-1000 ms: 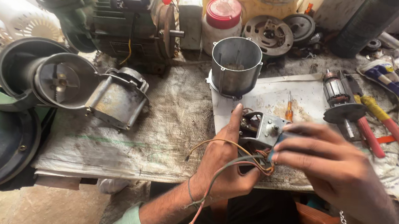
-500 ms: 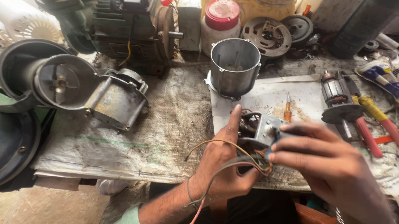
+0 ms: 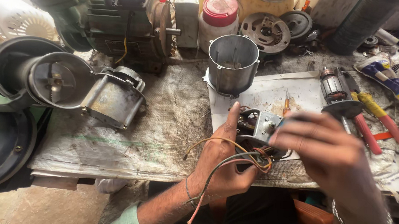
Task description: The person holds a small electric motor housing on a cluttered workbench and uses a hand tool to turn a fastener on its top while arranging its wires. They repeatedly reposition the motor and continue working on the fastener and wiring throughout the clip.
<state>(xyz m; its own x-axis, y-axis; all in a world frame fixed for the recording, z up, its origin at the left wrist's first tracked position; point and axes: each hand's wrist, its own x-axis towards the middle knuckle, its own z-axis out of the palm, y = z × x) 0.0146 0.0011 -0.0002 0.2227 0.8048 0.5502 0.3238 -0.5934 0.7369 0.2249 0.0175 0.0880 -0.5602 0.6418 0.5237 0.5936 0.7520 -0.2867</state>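
Cluttered bench (image 3: pixel 127 144); both hands, left (image 3: pixel 221 162) and right (image 3: pixel 327 153), grasp a small motor part (image 3: pixel 257 127): probably dense, rigid, wires (image 3: pixel 224 160) fragile; hold its metal frame.

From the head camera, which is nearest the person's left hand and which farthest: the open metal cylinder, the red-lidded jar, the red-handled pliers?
Measured from the left hand:
1. Metal cylinder, straight ahead on the white paper.
2. Red-handled pliers, off to the right.
3. Red-lidded jar, behind the cylinder at the bench's back.

right hand (image 3: pixel 328 149) motion-blurred, hiding part of the small motor part (image 3: pixel 257 127), fingertip grip unclear
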